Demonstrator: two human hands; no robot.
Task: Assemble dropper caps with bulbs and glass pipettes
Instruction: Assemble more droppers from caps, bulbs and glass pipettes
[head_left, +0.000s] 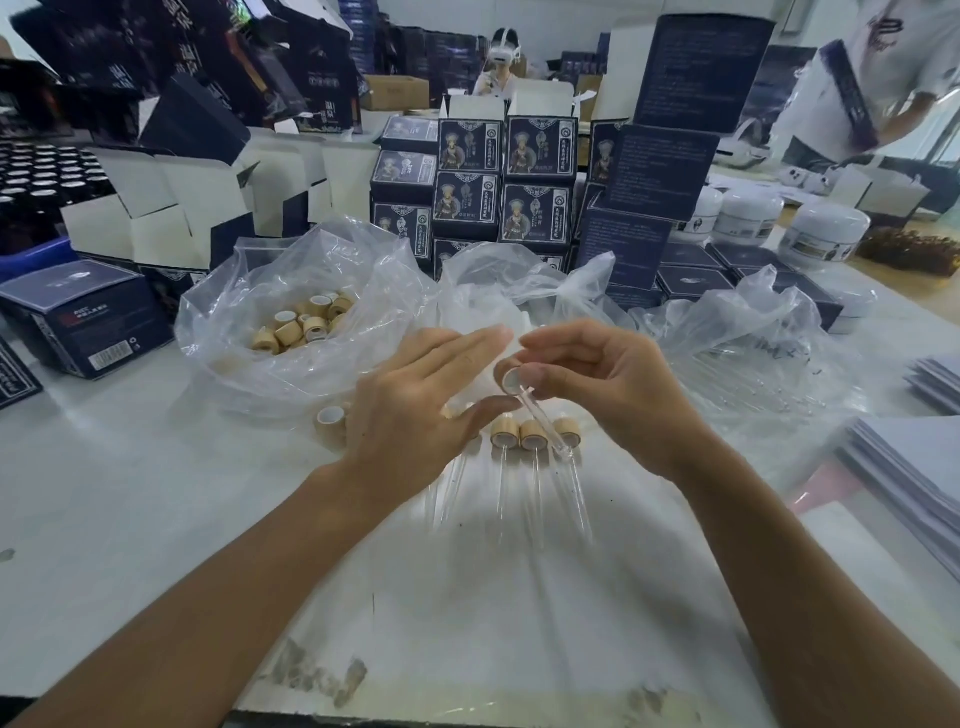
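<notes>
A dropper cap (511, 380) with a glass tube (543, 420) already pushed into it sits above the middle of the white table (130, 519), pinched by the right hand (602, 387), whose thumb and curled fingers close round the cap while the tube slants down and toward the camera. The left hand (415, 410) is just beside it, fingers straight and close together, holding nothing, its fingertips near the cap. Right below the held cap, three finished droppers (532, 435) lie side by side on the table, wooden collars away from the camera and glass tubes pointing toward it; more glass tubes lie partly hidden under the left hand. One loose wooden cap (331, 415) rests on the table just left of that hand. Behind it, an open clear plastic bag (249, 291) holds a heap of wooden caps (301, 325). A second clear bag (753, 332) lies to the right, its contents hard to make out. Dark printed boxes (506, 176) are stacked along the far side, with white jars (826, 234) to the right of them.
</notes>
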